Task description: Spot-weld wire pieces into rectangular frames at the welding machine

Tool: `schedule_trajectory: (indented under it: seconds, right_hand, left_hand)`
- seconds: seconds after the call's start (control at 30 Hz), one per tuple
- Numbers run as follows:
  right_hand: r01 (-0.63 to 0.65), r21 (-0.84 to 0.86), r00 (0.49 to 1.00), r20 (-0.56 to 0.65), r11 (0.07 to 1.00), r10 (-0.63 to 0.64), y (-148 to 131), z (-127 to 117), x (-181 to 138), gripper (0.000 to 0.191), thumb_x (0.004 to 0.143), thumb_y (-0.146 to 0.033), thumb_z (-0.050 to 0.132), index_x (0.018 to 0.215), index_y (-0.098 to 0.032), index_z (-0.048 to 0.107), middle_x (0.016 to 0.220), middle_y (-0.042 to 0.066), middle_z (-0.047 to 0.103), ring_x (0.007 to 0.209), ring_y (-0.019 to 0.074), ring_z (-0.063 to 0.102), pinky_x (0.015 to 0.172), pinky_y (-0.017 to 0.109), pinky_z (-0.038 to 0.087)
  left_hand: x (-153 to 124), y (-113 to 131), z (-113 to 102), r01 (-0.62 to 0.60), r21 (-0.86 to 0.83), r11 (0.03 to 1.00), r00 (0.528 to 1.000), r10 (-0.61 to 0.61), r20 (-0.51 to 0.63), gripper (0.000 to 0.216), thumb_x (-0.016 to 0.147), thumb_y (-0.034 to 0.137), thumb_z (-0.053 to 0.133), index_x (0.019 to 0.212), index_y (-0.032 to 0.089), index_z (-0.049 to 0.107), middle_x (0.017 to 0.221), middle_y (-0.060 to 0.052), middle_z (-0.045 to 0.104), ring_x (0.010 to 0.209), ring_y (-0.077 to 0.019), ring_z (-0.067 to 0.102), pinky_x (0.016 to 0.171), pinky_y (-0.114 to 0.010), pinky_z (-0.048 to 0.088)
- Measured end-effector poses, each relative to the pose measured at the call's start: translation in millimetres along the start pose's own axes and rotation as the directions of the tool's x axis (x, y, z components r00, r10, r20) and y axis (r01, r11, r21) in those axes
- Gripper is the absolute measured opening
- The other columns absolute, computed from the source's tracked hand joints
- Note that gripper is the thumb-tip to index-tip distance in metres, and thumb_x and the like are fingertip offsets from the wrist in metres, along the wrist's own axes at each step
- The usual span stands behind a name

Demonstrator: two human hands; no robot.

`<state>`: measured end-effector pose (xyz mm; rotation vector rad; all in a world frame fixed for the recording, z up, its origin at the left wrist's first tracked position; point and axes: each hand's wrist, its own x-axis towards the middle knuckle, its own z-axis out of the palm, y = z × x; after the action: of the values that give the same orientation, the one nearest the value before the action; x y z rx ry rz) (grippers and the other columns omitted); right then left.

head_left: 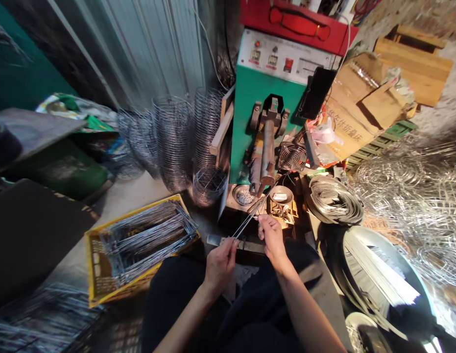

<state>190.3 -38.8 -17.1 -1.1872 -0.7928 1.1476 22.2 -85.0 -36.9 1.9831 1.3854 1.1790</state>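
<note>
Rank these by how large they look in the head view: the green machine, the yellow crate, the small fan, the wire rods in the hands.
1. green machine
2. yellow crate, though it lies nearer the camera
3. small fan and wire rods: too alike to rank; the rods are long but very thin.

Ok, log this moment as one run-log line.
left hand: grips wire rods | right hand: pinches rods further up | rod tips: at green welder electrode | yellow crate: wire pieces, left

Chinese print "华化休折叠床", only partly legible, on the cardboard box [354, 110]
</note>
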Motion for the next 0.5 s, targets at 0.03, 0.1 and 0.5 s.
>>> schedule_trajectory:
  seconds: [0.03,0.1,0.5]
  right_hand:
    - [0.003,0.000,1.000,0.002,1.000,-0.003,0,0,0,0.028,0.079,-0.043,0.071,0.074,-0.017,0.063,0.048,-0.008,0.044,0.040,0.0048,0.029,0.042,0.022,0.019]
    - [0.012,0.005,1.000,0.010,1.000,-0.012,-1,1,2,0.029,0.079,-0.043,0.071,0.073,-0.017,0.062,0.047,-0.008,0.043,0.040,0.0047,0.029,0.042,0.022,0.019]
    - [0.010,0.067,1.000,0.001,0.998,-0.010,-2,5,19,0.029,0.076,-0.042,0.076,0.073,-0.017,0.061,0.046,-0.009,0.043,0.039,0.0039,0.029,0.040,0.020,0.020]
  left_hand:
    - [0,0,0,-0.002,0.007,1.000,1.000,0.002,0.000,0.026,0.102,0.026,0.043,0.085,0.017,0.060,0.068,0.000,0.061,0.057,-0.0128,0.059,0.059,-0.023,0.039]
    - [2,-1,1,-0.007,0.023,1.000,1.000,0.007,-0.006,0.027,0.102,0.027,0.042,0.084,0.017,0.060,0.068,0.000,0.062,0.057,-0.0132,0.060,0.059,-0.024,0.039]
    - [16,-3,5,0.034,-0.001,0.999,0.999,-0.034,0.007,0.028,0.103,0.029,0.038,0.089,0.019,0.061,0.069,-0.002,0.066,0.061,-0.0153,0.064,0.061,-0.024,0.041]
